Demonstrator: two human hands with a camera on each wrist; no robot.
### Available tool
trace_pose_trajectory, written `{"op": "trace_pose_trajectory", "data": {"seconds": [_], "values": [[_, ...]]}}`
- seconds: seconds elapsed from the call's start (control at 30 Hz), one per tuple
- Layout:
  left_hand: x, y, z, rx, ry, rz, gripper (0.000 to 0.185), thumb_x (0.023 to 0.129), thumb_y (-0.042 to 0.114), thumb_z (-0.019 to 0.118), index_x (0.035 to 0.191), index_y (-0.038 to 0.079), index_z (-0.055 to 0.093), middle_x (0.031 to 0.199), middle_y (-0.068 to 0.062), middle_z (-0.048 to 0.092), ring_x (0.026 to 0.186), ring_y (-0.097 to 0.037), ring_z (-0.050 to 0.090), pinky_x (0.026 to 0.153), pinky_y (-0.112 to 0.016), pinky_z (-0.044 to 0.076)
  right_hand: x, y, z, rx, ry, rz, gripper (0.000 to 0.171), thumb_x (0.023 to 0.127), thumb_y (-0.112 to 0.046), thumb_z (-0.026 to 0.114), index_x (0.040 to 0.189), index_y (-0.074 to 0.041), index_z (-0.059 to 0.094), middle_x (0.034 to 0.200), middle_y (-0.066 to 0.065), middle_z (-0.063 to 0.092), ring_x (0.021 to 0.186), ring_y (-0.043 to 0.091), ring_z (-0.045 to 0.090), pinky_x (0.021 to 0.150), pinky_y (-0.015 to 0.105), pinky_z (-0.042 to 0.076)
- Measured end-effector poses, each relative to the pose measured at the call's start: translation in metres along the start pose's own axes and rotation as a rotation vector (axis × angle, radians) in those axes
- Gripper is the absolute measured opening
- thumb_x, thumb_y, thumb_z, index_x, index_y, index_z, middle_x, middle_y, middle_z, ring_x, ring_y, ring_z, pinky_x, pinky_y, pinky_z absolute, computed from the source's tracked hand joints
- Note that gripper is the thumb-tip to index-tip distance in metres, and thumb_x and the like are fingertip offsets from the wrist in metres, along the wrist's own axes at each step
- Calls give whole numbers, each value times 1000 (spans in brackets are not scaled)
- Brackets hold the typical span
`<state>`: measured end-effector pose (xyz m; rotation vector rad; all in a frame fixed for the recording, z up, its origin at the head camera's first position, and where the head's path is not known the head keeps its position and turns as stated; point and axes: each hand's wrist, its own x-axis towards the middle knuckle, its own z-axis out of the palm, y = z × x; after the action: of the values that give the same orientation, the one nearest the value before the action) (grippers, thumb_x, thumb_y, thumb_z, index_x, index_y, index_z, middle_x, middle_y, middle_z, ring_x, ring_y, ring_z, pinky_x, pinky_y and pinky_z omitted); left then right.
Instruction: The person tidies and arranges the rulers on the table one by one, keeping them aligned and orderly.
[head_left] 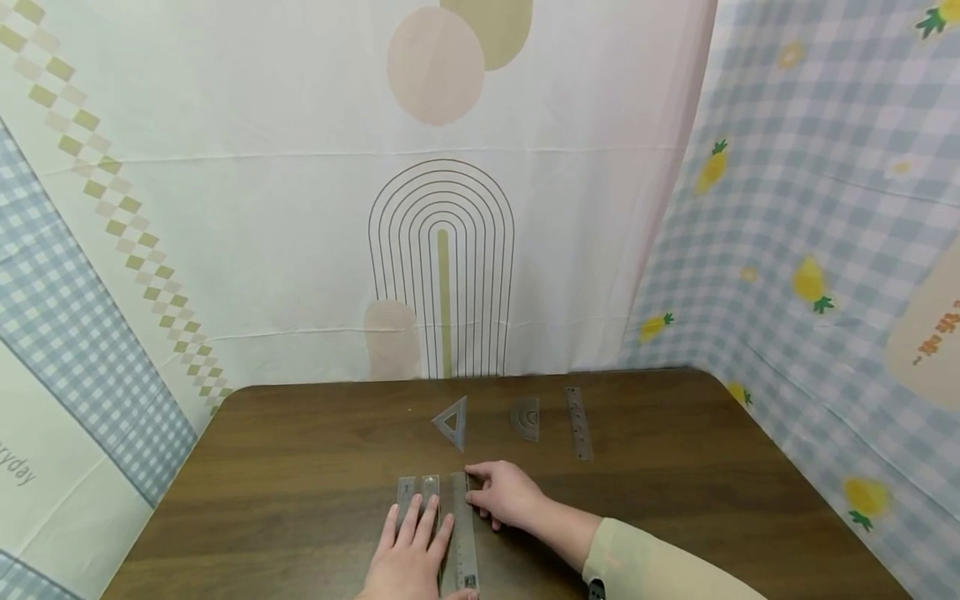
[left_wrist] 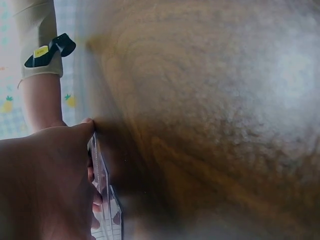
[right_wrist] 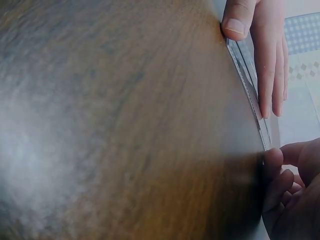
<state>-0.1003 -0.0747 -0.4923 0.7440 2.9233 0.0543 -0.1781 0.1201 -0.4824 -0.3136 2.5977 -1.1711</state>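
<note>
A long clear ruler (head_left: 463,533) lies lengthwise on the brown wooden table (head_left: 300,467), near the front edge. My left hand (head_left: 420,510) lies flat with straight fingers, pressing on a second clear plastic piece (head_left: 408,487) just left of the ruler, with its thumb at the ruler's near end. My right hand (head_left: 480,490) is at the ruler's far right edge, its curled fingertips and thumb pinching that edge. In the right wrist view the curled fingers (right_wrist: 274,167) meet the ruler (right_wrist: 247,82). The left wrist view shows the ruler's edge (left_wrist: 102,180) beside my left hand (left_wrist: 50,180).
Farther back on the table lie a clear triangle set square (head_left: 452,422), a half-round protractor (head_left: 526,417) and a short ruler (head_left: 579,422). Patterned cloth hangs behind the table (head_left: 442,208) and along its right side (head_left: 810,275).
</note>
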Motion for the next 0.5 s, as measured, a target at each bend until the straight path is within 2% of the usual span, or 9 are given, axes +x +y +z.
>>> {"op": "trace_pose_trajectory", "data": {"seconds": [0.5], "values": [[0, -1, -2, -23, -1, -2, 103, 79, 90, 31, 151, 18, 44, 160, -13, 29, 148, -38, 21, 115, -61, 14, -2, -4, -2, 8, -4, 8, 47, 93, -15, 69, 138, -6, 59, 58, 3, 61, 36, 11, 49, 37, 26, 42]]}}
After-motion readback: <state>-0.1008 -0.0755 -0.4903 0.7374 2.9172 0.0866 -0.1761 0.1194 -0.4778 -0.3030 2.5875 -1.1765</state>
